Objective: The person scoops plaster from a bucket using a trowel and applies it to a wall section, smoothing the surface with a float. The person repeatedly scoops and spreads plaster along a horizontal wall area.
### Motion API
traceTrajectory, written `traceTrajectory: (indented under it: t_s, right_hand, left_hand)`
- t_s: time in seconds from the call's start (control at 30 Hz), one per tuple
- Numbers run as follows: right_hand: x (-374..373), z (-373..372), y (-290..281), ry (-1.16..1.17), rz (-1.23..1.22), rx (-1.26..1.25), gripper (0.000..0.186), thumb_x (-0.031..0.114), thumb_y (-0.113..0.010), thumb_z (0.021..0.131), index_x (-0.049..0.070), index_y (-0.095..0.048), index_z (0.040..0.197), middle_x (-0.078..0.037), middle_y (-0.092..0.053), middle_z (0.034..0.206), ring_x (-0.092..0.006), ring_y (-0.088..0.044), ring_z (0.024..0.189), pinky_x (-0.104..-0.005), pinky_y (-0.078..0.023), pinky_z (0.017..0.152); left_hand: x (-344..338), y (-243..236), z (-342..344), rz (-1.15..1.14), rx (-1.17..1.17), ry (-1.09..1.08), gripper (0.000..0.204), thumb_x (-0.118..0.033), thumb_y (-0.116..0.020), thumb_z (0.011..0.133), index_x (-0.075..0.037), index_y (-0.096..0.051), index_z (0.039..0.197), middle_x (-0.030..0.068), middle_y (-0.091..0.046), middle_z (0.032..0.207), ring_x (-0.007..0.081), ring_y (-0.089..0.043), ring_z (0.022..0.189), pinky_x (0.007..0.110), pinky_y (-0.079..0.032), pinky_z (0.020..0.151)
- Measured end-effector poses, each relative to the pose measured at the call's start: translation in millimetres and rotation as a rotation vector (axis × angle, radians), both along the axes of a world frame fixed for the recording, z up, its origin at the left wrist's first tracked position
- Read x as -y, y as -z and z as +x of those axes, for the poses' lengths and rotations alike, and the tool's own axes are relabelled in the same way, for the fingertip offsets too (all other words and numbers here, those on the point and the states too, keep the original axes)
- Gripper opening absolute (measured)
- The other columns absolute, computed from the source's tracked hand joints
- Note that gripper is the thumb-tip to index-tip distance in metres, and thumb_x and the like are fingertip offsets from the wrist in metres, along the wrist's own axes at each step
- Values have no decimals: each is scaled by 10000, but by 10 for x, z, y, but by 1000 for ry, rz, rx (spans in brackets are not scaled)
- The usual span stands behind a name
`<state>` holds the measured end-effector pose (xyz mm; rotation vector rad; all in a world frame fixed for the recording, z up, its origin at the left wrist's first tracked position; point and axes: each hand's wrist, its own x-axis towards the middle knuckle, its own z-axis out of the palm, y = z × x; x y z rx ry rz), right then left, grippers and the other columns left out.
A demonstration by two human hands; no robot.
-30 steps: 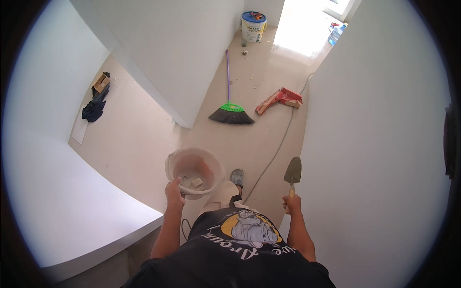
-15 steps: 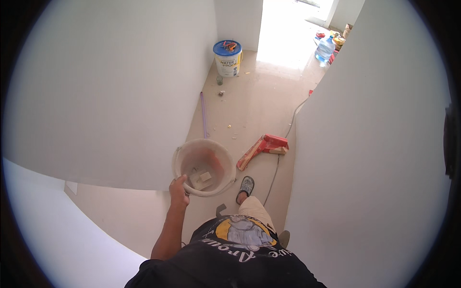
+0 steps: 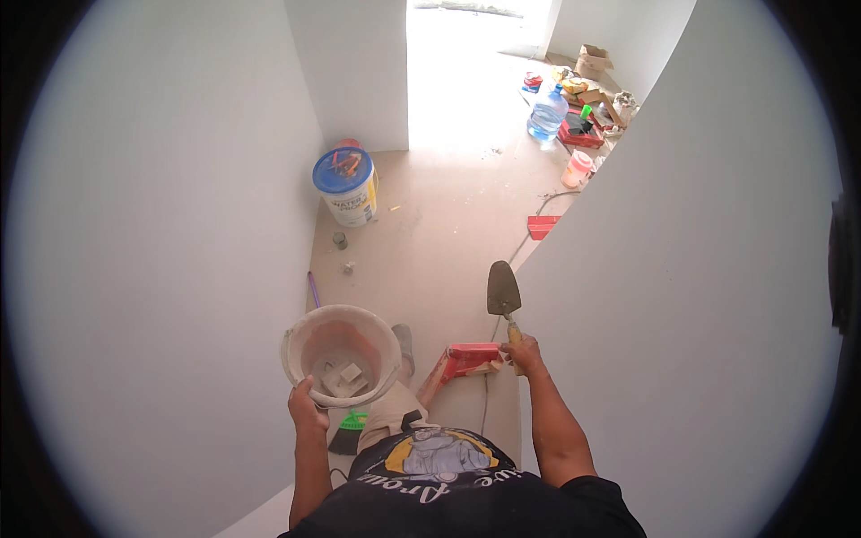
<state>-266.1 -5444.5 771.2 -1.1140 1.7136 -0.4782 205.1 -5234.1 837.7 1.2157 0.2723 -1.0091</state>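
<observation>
My left hand (image 3: 308, 404) grips the near-left rim of a dusty, whitish bucket (image 3: 388, 377), with the thumb over the edge. Inside the bucket, a few pale block-like pieces (image 3: 344, 380) rest on the bottom, and its inner wall has a reddish patch. Out to the right, my right hand (image 3: 523, 352) is closed round the handle of a trowel (image 3: 504, 289). The trowel's dark, rounded blade points away from me. Below that hand, a bent red and tan piece of cardboard (image 3: 462, 361) lies on the floor.
A blue-lidded pail (image 3: 348, 202) with orange items on top stands by the left wall. Far right are a large water bottle (image 3: 548, 117), a red tray (image 3: 583, 136), a pink tub (image 3: 577, 169) and a carton (image 3: 593, 62). A green broom (image 3: 350, 430) lies near my leg; a cable (image 3: 485, 408) crosses the floor.
My right hand has come into view holding the trowel. I have moved forward along the passage with the bucket; the pail and cardboard now appear nearer.
</observation>
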Motion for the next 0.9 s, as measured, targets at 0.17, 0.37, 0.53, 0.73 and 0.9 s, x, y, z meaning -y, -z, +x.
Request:
traceTrajectory:
  t_s: [0.17,0.37,0.53,0.73,0.9]
  right_hand:
    - [187,58,847,37,246,-177,361,135,-855,777,-36,-668,1034,-129,-696,807,-208,-669,598,-379,-558,531]
    - [26,228,867,723,740,-59,267,49,-814,823,-45,-648,1011,-182,-665,778,-299,-661,648,-507,-490,534]
    - [456,452,854,855,814,-32,329,29,-821,804,-32,-633,1068,-199,-687,851,-300,-689,705,-521,-516,587]
    - [2068,366,1641,632,744,-230,439,58,-859,779,-99,-641,1126,-186,-699,859,-327,-712,737,-531,-568,658]
    - [4472,210,1542,648,664,90,315,45,-858,757,-26,-640,972,-128,-636,746,-257,-638,576,-458,-525,517]
  left_hand:
    - [1308,332,402,74,6,78,460,-105,-672,912,31,-525,1325,190,-599,1270,363,-629,1161,507,-527,1014]
    - [3200,-251,663,40,81,309,496,-107,-653,926,27,-503,1379,173,-591,1294,349,-607,1195,518,-492,1054]
    - [4626,-298,819,-39,74,410,495,-115,-650,930,22,-500,1382,176,-570,1323,340,-575,1247,517,-458,1093]
    - [6368,128,697,43,37,428,469,-109,-650,927,20,-516,1358,175,-582,1307,342,-576,1256,515,-465,1083]
    - [7737,92,533,67,32,444,447,-98,-656,924,4,-547,1345,152,-606,1283,327,-597,1226,496,-474,1074]
